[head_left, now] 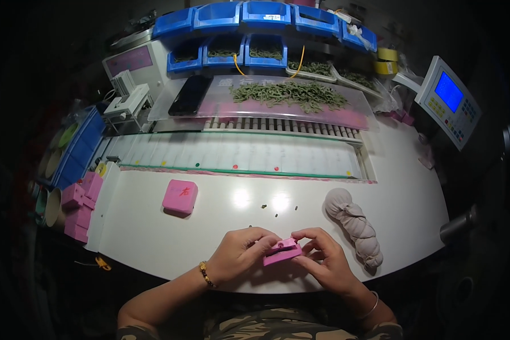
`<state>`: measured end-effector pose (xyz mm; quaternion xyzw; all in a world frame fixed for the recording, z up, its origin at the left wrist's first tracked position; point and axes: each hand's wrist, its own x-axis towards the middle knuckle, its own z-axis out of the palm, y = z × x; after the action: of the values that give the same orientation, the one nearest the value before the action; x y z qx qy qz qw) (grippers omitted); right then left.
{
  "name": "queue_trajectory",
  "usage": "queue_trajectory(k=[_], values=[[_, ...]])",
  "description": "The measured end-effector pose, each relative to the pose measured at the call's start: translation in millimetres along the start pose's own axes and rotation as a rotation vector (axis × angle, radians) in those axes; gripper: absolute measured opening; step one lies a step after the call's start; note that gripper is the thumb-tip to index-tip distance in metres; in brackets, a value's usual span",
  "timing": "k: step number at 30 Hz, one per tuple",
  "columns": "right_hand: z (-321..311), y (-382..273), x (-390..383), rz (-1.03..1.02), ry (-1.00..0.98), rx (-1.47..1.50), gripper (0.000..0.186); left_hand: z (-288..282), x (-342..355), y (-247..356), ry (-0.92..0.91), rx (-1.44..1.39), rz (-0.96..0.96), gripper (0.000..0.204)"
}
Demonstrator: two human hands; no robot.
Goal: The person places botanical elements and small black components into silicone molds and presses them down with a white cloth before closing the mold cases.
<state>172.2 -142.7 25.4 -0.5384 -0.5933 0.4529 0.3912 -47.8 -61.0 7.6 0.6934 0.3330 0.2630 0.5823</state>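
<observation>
Close to the table's front edge, my left hand and my right hand hold a small pink block between them. It looks like a two-part mould, the upper piece tilted up from the lower one with a dark gap between. My left thumb and fingers pinch its left top side. On the right end, my right thumb and fingertips grip it from above and below. What lies in the gap is too small to make out. A few tiny dark green bits, among them one crumb, lie on the white table beyond my hands.
A square pink block sits to the left, a twisted beige cloth bundle to the right. Beyond are a white conveyor, a clear tray heaped with green pieces, a black phone, blue bins and a control panel.
</observation>
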Motion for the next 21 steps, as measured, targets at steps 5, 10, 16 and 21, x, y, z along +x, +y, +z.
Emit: queue_trajectory(k=[5, 10, 16, 21], values=[[2.1, 0.9, 5.5, -0.036, 0.078, -0.057, 0.034, -4.1, -8.0, 7.1, -0.014, 0.027, 0.050, 0.035], [3.2, 4.9, 7.0, -0.049, 0.096, -0.021, 0.030, -5.4, -12.0, -6.3, 0.016, 0.160, 0.201, 0.041], [5.5, 13.3, 6.2, -0.089, 0.097, -0.069, 0.034, -6.8, -9.8, -7.7, 0.043, 0.224, 0.288, 0.038], [10.7, 19.2, 8.3, -0.129, 0.064, -0.171, 0.037, -2.5, -9.8, -9.7, 0.060, 0.115, 0.185, 0.038]])
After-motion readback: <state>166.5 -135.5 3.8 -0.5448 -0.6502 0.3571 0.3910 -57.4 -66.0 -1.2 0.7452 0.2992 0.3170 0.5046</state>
